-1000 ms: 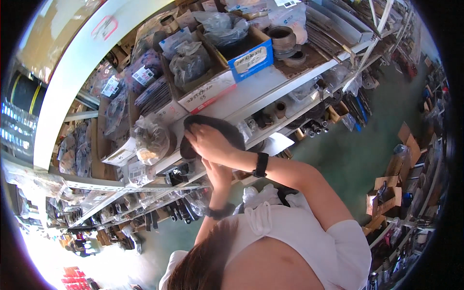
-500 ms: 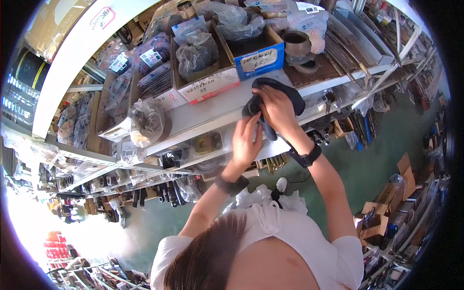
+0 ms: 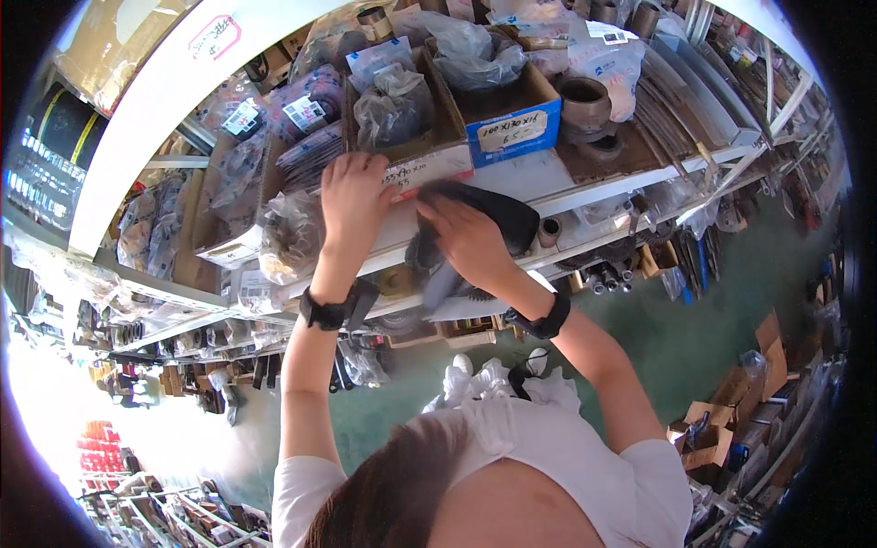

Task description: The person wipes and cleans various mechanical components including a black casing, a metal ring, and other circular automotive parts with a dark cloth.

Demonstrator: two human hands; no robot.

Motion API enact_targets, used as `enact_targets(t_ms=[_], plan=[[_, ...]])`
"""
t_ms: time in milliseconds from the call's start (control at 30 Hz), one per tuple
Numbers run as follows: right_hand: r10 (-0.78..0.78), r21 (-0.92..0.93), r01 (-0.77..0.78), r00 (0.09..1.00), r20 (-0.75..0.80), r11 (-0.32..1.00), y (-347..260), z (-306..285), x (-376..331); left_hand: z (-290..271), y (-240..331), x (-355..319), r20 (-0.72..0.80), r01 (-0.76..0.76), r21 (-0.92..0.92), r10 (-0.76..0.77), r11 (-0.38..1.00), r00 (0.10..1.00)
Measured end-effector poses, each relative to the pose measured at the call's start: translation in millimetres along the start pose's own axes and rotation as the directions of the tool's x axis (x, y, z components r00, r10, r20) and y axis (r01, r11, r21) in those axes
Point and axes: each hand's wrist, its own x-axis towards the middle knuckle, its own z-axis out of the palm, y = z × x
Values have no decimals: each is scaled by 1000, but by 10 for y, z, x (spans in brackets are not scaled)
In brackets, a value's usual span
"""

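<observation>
The fingers of the right hand (image 3: 470, 242) are curled and pressed down on a black floppy thing (image 3: 489, 219), maybe a rubber ring or sheet. The fingers hold its near edge. The black thing lies on the edge of a white shelf (image 3: 585, 183), just under the boxes.

The fingers of the left hand (image 3: 352, 196) are close together and bent. They rest on the front of a brown cardboard box (image 3: 429, 155) with a white label. I cannot tell if they grip the box or only touch it. This hand is just beside the black thing, to its left.

Both wrists wear a black band (image 3: 327, 310).

The brown box holds a crinkly plastic bag (image 3: 388, 105). Next to it stands a blue box (image 3: 512, 128) with more bags inside. To the right of that sit brown metal rings (image 3: 585, 100). Lower shelves are full of small dark parts. The floor (image 3: 694, 338) far below is green.
</observation>
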Motion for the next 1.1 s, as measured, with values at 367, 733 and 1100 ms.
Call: enact_targets(t_ms=[367,733,1100], plan=[[96,-37,-95,995,14,995,74,147,128,161,-124,159,20,21,-38,-20,999,1000],[155,-43,-156,988,-24,987,169,-100,-66,300,327,-817,-333,-106,-181,40,978,942],[59,2,-59,993,107,998,-325,406,314,857,724,-1707,20,316,-711,-431,628,902]])
